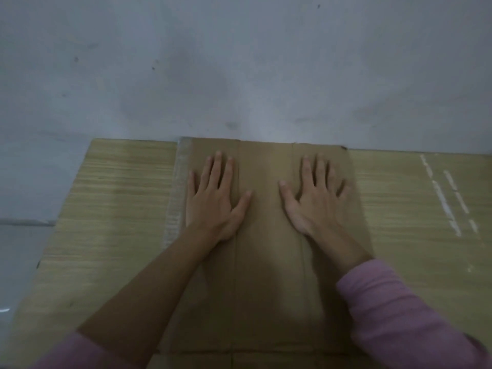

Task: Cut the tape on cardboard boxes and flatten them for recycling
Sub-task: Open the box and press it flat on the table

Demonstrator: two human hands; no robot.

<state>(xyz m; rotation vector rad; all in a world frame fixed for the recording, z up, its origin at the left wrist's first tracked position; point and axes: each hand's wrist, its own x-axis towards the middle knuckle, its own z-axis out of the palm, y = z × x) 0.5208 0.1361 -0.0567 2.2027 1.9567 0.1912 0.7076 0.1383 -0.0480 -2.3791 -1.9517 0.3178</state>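
Plain indoor room, type unclear. Light wood-grain laminate counter [127,187] pushed against a bare, scuffed grey-white wall [239,62]. Dim light, white scrape marks [447,198] on the counter's right side.

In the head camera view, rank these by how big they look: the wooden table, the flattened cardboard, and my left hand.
1. wooden table
2. flattened cardboard
3. left hand

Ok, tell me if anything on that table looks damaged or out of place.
Nothing serious. The flattened cardboard box lies flat under the left hand and right hand. Clear tape still clings along its left edge, and white scuff marks streak the wooden table at right.
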